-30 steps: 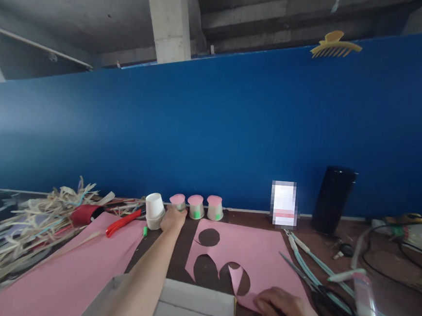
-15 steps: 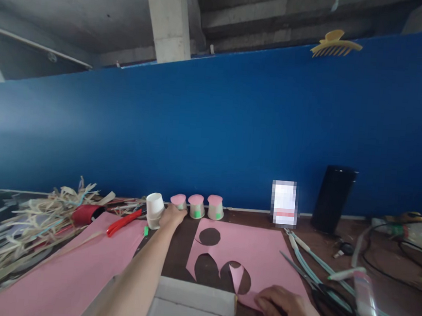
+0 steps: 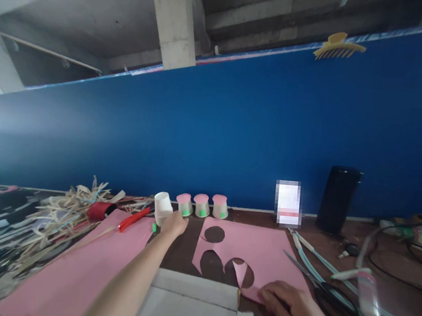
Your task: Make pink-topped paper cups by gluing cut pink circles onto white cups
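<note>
My left hand [image 3: 175,225] reaches to the back of the table beside a stack of white paper cups [image 3: 163,204]. It covers part of the lower cup, and its fingertips are hidden, so its grip cannot be made out. Just beyond it, three upturned cups [image 3: 184,205] stand in a row with pink discs on top and green patches on their sides. At front right my right hand [image 3: 283,300] is closed, thumb and fingers at the near edge of a pink sheet [image 3: 256,237] with round holes cut in it.
Black-handled scissors [image 3: 327,289] lie right of the sheet, near pale-blue cords [image 3: 308,263] and a clear bottle [image 3: 368,297]. A black cylinder [image 3: 339,199] stands behind. An open white box [image 3: 192,307] is in front. Leftward are red-handled pliers [image 3: 134,219], another pink sheet [image 3: 74,269] and tangled strips [image 3: 67,219].
My left hand has drawn back from the leftmost pink-topped cup, which now shows fully, and is lower beside the white cup stack. My right hand stays at the sheet's edge. The view shifts slightly.
</note>
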Tool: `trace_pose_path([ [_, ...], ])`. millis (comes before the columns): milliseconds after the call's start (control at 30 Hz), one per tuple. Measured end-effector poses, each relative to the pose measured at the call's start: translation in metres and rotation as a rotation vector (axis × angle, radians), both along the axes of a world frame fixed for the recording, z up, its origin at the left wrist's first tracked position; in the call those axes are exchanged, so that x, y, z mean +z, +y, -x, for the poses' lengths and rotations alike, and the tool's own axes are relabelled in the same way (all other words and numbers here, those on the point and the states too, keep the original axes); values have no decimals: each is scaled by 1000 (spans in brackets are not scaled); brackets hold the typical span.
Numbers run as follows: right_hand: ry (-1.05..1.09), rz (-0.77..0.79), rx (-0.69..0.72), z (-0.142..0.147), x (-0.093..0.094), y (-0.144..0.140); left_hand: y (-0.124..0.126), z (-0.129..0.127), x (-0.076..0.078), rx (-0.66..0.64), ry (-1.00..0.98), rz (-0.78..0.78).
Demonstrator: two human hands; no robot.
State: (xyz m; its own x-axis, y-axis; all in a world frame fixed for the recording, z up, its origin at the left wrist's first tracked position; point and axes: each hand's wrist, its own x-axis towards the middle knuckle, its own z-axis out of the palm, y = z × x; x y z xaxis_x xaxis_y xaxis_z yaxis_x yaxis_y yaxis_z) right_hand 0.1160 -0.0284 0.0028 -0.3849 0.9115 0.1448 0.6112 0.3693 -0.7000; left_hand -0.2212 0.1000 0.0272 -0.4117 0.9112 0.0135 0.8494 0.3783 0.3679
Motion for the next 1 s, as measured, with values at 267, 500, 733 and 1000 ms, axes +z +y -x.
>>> trace_pose_path([
  [267, 44, -85, -49, -3, -1, 4, -60, 2, -5, -75, 63, -58],
  [500, 37, -162, -66, 3, -3, 2, -79, -3, -9, -53, 23, -102],
  [733, 22, -260, -150, 3, -4, 2, -79, -3, -5, 91, -36, -167],
  [1000, 5, -276, -163, 6, 0, 0, -61, 9, -3, 264, -57, -306],
])
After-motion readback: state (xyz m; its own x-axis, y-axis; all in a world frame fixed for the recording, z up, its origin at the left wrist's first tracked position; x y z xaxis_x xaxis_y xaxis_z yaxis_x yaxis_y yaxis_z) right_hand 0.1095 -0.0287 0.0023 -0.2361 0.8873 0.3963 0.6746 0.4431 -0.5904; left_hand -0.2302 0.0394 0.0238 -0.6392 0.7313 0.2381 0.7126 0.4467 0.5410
